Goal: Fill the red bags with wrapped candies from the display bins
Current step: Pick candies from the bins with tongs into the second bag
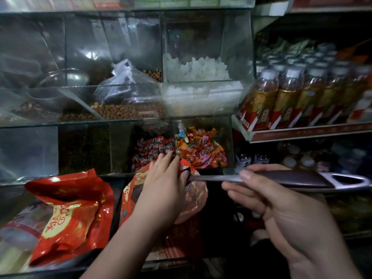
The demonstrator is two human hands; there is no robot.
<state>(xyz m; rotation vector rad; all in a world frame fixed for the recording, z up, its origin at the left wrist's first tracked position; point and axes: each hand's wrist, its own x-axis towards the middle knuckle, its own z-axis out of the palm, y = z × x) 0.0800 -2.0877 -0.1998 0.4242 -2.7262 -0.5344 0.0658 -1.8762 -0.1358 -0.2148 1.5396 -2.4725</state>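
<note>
Two red bags show in the lower left of the frame. The crumpled bag [68,214] lies flat at the far left. The middle bag [130,190] stands just below the lower bins, its mouth under the left hand [165,178]. That hand is open, its fingers stretched straight toward the red-and-white candies [153,150], with the fingertips at the bin's front edge. One loose candy [184,165] sits just beside them. The mixed candies [201,152] fill the next compartment to the right. The right hand [271,202], at centre right, grips the long handle of a scoop [302,178], thumb on top and fingers curled beneath. The handle runs level toward the middle bag, and its far end is hidden behind the left hand. White lumps [197,69] fill an upper bin, and bottles [291,93] line the shelf at the right
</note>
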